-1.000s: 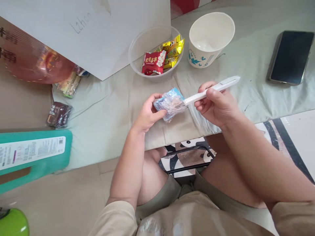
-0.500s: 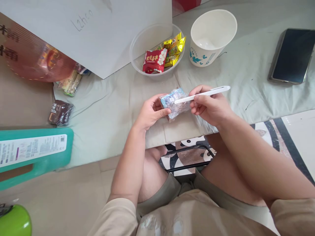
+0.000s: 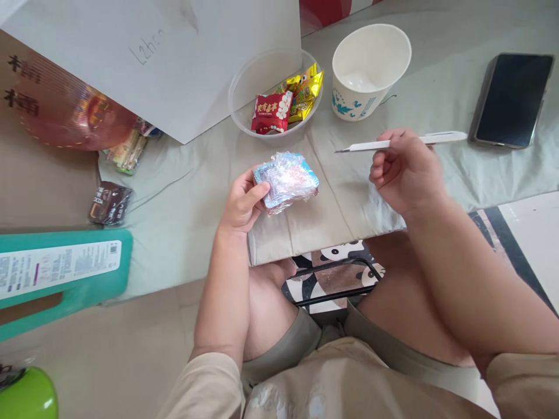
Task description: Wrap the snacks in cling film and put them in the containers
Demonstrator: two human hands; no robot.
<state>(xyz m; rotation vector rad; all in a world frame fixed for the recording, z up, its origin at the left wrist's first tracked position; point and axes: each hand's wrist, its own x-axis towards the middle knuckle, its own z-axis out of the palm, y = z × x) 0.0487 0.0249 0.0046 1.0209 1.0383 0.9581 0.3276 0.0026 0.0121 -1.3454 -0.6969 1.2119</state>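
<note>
My left hand [image 3: 243,202] holds a small light-blue packet wrapped in clear plastic film [image 3: 289,179], thumb on top and fingers beneath. The film is crumpled and shiny over its upper face. Off to the right, my right hand [image 3: 410,169] is closed around a white craft knife [image 3: 367,145] with a thin pointed blade. The blade points left, above the table and apart from the packet. Beyond the packet stands a clear plastic bowl [image 3: 236,110] with a red snack packet [image 3: 271,113] and several yellow ones [image 3: 306,96].
A white paper cup [image 3: 362,99] stands right of the bowl, and a phone [image 3: 513,100] lies farther right. A large white board [image 3: 100,52] covers the back left. At the left are a brown wrapped snack [image 3: 110,202] and a teal bottle [image 3: 91,285] near the cloth's edge.
My right hand has drawn the knife away from the packet, rightward and slightly up, so its blade now shows. My left hand has shifted a little left with the packet.
</note>
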